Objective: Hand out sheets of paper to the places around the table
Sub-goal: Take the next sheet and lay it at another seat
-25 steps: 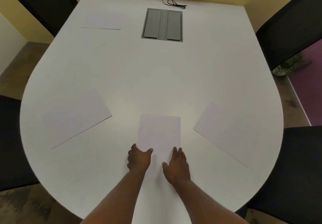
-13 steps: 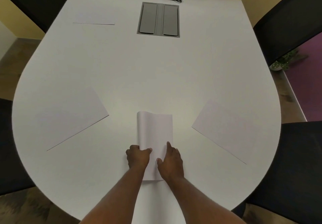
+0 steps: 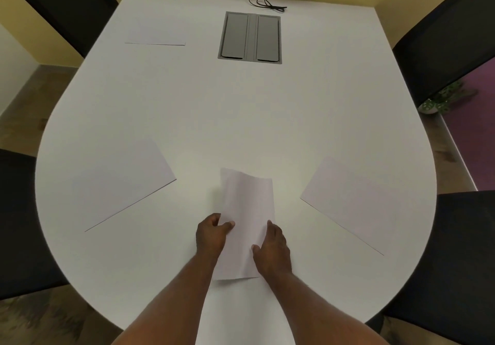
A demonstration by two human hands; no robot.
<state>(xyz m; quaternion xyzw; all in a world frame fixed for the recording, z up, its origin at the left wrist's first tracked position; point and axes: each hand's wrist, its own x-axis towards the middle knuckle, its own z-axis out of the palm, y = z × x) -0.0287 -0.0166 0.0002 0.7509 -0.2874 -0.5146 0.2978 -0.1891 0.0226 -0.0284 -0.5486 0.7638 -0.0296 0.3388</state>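
Where it lay flat a second ago, the plain white paper sheet (image 3: pixel 247 210) at lower centre of the frame now bows up off the rounded white table (image 3: pixel 241 119). Your left hand (image 3: pixel 211 234) pinches its left edge, thumb on top. Your right hand (image 3: pixel 274 248) rests, fingers straight, along its right edge.

The white sheet of paper (image 3: pixel 247 210) lies near the front edge of the white surface (image 3: pixel 241 116), its long side pointing away from the person. It is doubled over lengthwise, and its far end is bowed rather than flat. The left hand (image 3: pixel 210 233) pinches its left edge, and the right hand (image 3: pixel 273 248) presses on its right edge.
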